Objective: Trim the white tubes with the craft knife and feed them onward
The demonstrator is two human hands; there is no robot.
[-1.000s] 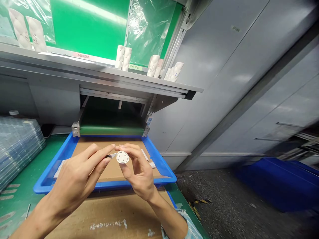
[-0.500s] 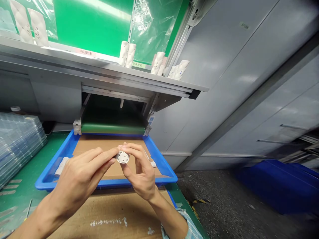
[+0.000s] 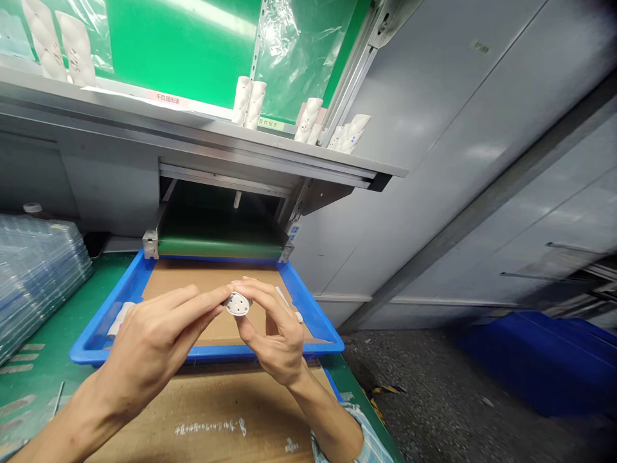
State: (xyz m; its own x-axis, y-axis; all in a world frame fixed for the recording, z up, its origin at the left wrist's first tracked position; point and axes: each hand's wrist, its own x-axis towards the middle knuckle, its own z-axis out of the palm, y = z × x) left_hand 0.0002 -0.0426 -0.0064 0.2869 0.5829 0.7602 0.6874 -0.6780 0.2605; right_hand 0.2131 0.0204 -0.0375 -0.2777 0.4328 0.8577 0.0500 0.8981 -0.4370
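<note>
Between my hands is a small white plastic part [image 3: 238, 304], its round end with several small holes facing me. My left hand [image 3: 161, 325] pinches its left edge with thumb and fingertips. My right hand [image 3: 274, 328] grips it from above and below, fingers bent round its right side. The rest of the part's length is hidden behind its end face. Both hands hover over a blue tray [image 3: 89, 344] lined with cardboard [image 3: 168, 276]. A white tubular piece [image 3: 120, 319] lies inside the tray on the left. Another white piece [image 3: 299, 317] shows partly behind my right hand.
A green conveyor belt [image 3: 219, 241] ends at the tray's far edge. Clear plastic trays [image 3: 38, 276] are stacked at left. White twisted tubes [image 3: 255, 106] stand on the shelf [image 3: 202, 138] above. A cardboard sheet [image 3: 212, 411] with handwriting lies in front.
The view has shifted very slightly. My hands keep the same grip, and the white part's end face has turned a little.
</note>
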